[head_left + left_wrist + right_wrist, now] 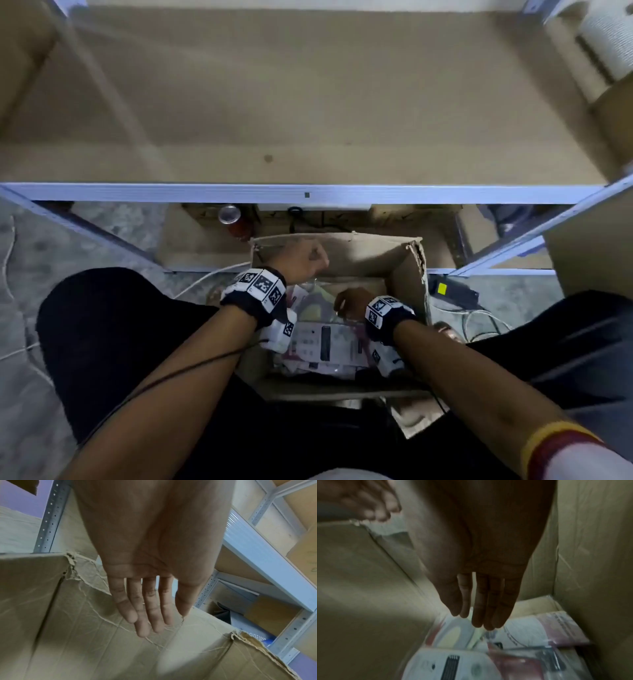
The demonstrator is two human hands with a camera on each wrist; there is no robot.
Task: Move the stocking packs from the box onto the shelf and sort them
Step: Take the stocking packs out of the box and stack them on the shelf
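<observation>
The open cardboard box stands on the floor between my knees, below the shelf. Several stocking packs in clear plastic, white and pink with dark print, lie flat in its bottom. My left hand hovers over the box's far left corner; in the left wrist view this hand is open with straight fingers before the creased box wall. My right hand is down inside the box. In the right wrist view that hand is open, its fingertips just above the packs, holding nothing. The brown shelf board is bare.
The shelf's white metal front rail runs across above the box. A red drink can stands under the shelf behind the box. White rolls sit at the shelf's far right. Cables and a black device lie right of the box.
</observation>
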